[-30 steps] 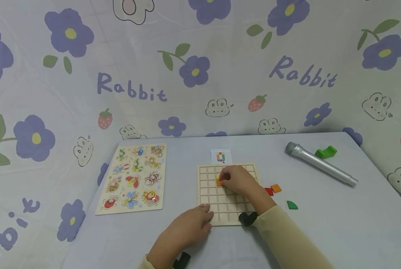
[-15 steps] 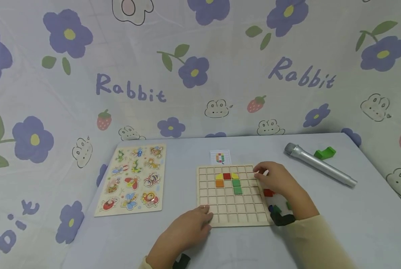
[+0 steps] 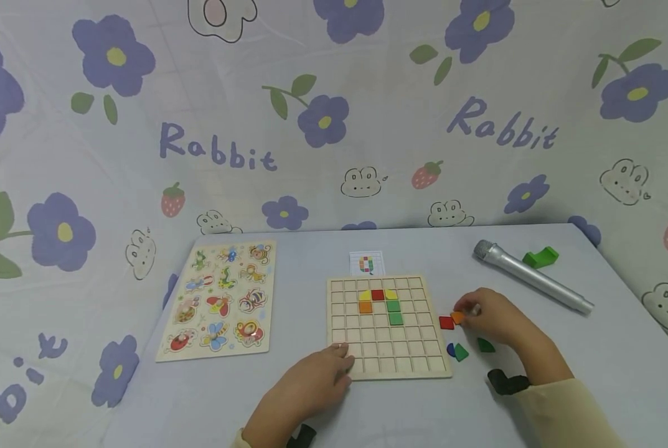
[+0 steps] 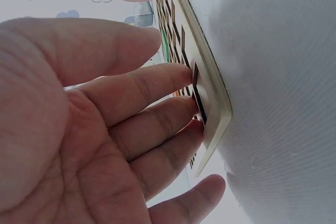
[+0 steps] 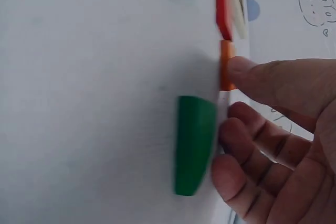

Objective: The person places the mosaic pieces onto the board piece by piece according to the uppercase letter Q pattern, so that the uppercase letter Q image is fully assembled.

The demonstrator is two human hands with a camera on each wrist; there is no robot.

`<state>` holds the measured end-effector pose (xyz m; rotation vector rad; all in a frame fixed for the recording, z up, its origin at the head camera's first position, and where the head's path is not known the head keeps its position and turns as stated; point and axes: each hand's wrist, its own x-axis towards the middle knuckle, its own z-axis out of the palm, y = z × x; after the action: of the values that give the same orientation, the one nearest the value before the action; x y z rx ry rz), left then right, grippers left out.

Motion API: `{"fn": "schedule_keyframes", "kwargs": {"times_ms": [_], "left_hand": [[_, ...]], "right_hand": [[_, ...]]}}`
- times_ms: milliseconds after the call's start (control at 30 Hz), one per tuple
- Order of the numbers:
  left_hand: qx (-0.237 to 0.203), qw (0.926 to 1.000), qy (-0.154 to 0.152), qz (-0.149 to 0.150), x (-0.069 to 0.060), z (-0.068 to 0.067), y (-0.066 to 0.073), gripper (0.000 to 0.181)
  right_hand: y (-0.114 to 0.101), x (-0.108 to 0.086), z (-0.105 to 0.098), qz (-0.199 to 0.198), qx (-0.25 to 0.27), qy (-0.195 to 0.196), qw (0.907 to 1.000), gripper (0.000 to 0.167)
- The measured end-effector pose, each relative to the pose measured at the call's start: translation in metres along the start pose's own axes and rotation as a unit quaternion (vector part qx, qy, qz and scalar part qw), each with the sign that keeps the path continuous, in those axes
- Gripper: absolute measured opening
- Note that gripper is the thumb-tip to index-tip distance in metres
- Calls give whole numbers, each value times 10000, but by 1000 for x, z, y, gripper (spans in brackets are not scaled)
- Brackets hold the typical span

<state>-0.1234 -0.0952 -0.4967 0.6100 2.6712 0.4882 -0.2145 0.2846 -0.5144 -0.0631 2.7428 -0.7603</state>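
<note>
A wooden grid board carries yellow corner pieces, a red square, an orange square and two green squares. My left hand rests with straight fingers on the board's near left corner; in the left wrist view, its fingertips touch the rim. Right of the board, my right hand pinches an orange tile on the table. The thumb lies on this tile in the right wrist view, while the index fingertip is hidden. A red tile lies just beside it.
Green quarter-round pieces and a blue piece lie near the right hand. A pattern card sits behind the board. An insect puzzle lies at left; a silver microphone and green block at back right.
My right hand has left the orange square on the board, moved right past the board's edge, and come down on another orange tile. The left hand has stayed in place.
</note>
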Motion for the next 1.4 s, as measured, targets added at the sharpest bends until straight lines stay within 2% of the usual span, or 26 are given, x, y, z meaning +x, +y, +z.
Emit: {"fn": "schedule_keyframes", "kwargs": {"times_ms": [267,500,667,833,1033,1200,1400], "left_hand": [[24,10000,2,7,-1,-1,1,43],[20,10000,27,31,-1,-3,1,43],[8,10000,-47,-4,-1,-3,1,43],[-17,10000,-62,-25,-1,-4,1,43],[-31,10000,-35,-10,0,-3,-1,43],[-108,9999,-51,-23,1,-2,-2,43],[-167,9998,-55,-16,1,-1,-3,43]], "right_hand": [[1,-5,6,77,352,217,9991,18],[-12,-8,3,122,368,481,9981,11],[-40,-6,9,28,529,672,9963,11],[-78,0,31,-393,857,702,9931,8],[-116,12,59,-815,971,717,9893,4],[-135,22,78,-1080,994,717,9866,6],[-144,25,89,-1214,935,696,9857,3]]}}
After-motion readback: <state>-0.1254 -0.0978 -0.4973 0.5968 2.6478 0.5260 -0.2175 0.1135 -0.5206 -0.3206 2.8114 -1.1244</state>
